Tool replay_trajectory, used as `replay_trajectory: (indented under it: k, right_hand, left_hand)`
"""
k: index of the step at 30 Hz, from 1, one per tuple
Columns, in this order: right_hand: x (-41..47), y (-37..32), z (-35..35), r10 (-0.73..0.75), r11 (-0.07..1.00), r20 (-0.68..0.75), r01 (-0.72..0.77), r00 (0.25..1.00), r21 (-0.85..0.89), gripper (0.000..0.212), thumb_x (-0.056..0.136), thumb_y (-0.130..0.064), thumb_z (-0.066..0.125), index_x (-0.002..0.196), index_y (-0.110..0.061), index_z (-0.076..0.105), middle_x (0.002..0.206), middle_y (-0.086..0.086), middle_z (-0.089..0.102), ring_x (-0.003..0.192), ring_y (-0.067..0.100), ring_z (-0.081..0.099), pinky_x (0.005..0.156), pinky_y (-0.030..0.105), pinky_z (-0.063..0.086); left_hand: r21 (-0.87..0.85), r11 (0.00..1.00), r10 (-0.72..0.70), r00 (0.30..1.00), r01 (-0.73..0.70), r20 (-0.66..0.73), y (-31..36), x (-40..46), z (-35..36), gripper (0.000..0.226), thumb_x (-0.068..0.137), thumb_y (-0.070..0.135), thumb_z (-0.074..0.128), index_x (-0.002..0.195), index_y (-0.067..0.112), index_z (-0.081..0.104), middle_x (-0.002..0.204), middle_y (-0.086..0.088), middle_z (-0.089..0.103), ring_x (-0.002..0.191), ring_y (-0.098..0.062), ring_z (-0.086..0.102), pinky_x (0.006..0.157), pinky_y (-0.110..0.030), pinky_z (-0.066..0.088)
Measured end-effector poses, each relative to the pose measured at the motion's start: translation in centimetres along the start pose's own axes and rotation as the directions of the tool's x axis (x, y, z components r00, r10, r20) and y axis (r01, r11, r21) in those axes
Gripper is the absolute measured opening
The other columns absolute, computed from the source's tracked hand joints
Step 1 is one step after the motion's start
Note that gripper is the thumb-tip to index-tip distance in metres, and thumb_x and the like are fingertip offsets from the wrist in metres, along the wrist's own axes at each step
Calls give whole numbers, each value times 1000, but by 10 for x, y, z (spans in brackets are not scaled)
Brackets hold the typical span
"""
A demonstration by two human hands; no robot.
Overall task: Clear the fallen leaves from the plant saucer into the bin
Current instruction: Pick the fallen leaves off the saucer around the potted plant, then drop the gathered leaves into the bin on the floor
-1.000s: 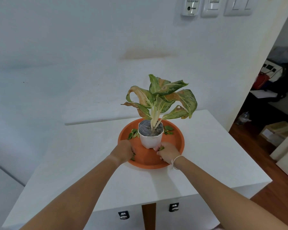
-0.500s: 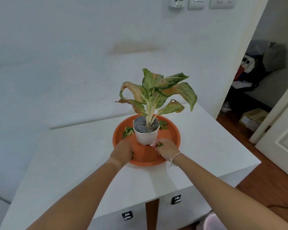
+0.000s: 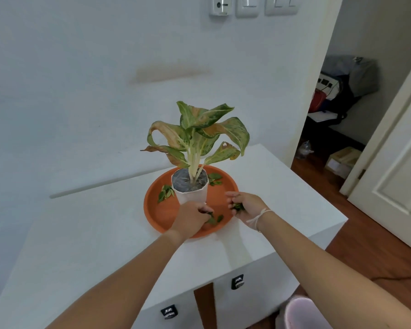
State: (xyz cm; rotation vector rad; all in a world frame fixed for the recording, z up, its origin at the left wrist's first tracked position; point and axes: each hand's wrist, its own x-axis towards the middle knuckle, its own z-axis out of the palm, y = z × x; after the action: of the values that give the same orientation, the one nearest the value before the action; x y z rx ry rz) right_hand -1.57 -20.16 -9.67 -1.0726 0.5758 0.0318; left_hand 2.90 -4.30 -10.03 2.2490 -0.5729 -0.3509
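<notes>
White surface [image 3: 86, 238] carries my round orange saucer [image 3: 161, 210]; the white potted plant [image 3: 192, 188] blocks its middle. My right hand [image 3: 246, 206] clutches green leaves [image 3: 237, 206]; left hand [image 3: 191, 218] fingers pinch loose leaves [image 3: 215, 219].

A single head-worn wide-angle view looks forward and down from above the near edge of the white rectangular table [image 3: 86, 236]. It faces the pale wall behind the table, close enough that both forearms enter from the bottom of the frame. The round orange plastic saucer [image 3: 157, 210] sits near centre (straight lines bow toward the edges). An open doorway lies right of the table.
</notes>
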Motion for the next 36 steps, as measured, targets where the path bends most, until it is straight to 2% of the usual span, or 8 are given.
replay_trajectory:
  k: [2, 6, 10, 14, 21, 28, 32, 36]
  right_hand:
    - [-8, -7, -25, 9, 994, -26, -6, 1000, 107, 28, 94, 9, 27, 106, 2, 51, 70, 8, 46, 59, 15, 42, 37, 14, 39]
    - [-24, -20, -87, 39, 980, -150, -9, 988, 197, 29, 91, 7, 30, 84, -3, 56, 71, 8, 48, 59, 16, 44, 40, 15, 42]
    - [-38, -31, -151, 56, 973, -255, 5, 965, 231, 29, 90, 7, 27, 81, -4, 53, 70, 8, 46, 58, 16, 43, 38, 15, 41]
    - [-50, -39, -202, 56, 964, -327, 34, 943, 265, 27, 88, 8, 28, 81, -3, 52, 69, 8, 45, 57, 16, 43, 46, 18, 37]
    - [-69, -23, -291, 110, 934, -438, 58, 892, 352, 26, 86, 7, 28, 80, -4, 51, 67, 8, 44, 55, 17, 42, 41, 18, 38]
    - [-86, 37, -354, 250, 889, -574, 50, 780, 454, 23, 89, 1, 35, 75, -6, 51, 64, 6, 46, 55, 17, 43, 46, 22, 35]
    - [-84, 90, -376, 344, 834, -600, 59, 722, 549, 24, 88, -5, 46, 64, -8, 47, 45, 4, 47, 51, 19, 39, 50, 26, 32]
    - [-71, 151, -392, 424, 791, -624, 67, 657, 608, 29, 89, -16, 49, 61, -13, 45, 55, 3, 43, 51, 18, 39, 51, 27, 33]
  left_hand:
    - [-71, 997, 16, 1000, -16, 1, 20, 3, 14, 21, 84, 1, 60, 99, 6, 72, 95, -2, 68, 86, -11, 57, 66, -2, 42]
    - [-206, 978, -1, 999, 8, 36, 65, 16, 51, 27, 84, -1, 59, 109, 7, 66, 87, -1, 63, 76, -11, 58, 61, -17, 51]
    - [-297, 955, 11, 997, 15, 83, 113, 26, 91, 22, 84, -3, 60, 104, 2, 66, 84, -3, 65, 72, -10, 61, 68, -11, 50]
    - [-315, 949, 54, 990, -10, 131, 152, 26, 137, 15, 81, -1, 62, 91, 4, 72, 82, -3, 67, 71, -14, 63, 64, -9, 49]
    - [-257, 964, 139, 949, -65, 282, 197, 27, 233, 15, 81, 4, 65, 93, 5, 74, 81, 0, 67, 69, -4, 61, 61, -3, 48]
    - [-168, 984, 41, 858, 53, 511, 183, 17, 318, 18, 83, 5, 63, 97, 9, 73, 92, -4, 68, 80, -11, 63, 69, -9, 47]
    - [-94, 986, -55, 808, 136, 587, 153, 15, 359, 20, 82, 1, 61, 98, 5, 74, 94, -10, 72, 81, -16, 64, 81, -25, 52]
    - [-50, 961, -185, 769, 271, 612, 114, 13, 402, 24, 83, -4, 57, 102, -1, 71, 89, -9, 68, 79, -16, 62, 77, -23, 52]
